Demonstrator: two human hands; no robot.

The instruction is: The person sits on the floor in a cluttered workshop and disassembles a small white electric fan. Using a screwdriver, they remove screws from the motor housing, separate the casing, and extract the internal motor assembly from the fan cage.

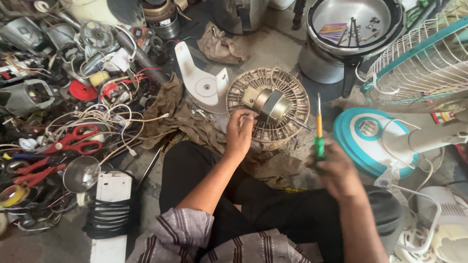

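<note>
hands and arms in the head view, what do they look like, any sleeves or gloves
Both the left hand and the right hand are bare, with no gloves. Forearms are uncovered; a short grey sleeve with dark stripes shows on the left arm. No watch or rings visible.

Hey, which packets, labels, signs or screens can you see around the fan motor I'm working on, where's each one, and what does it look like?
Packet: flat, rectangular, purple with orange and pale stripes, lying inside the steel pot at top right, beside small metal parts.
Label: small rectangle, red with yellow and green, on the floor at the right edge below the white fan grille.
No signs or screens are in view.
</note>
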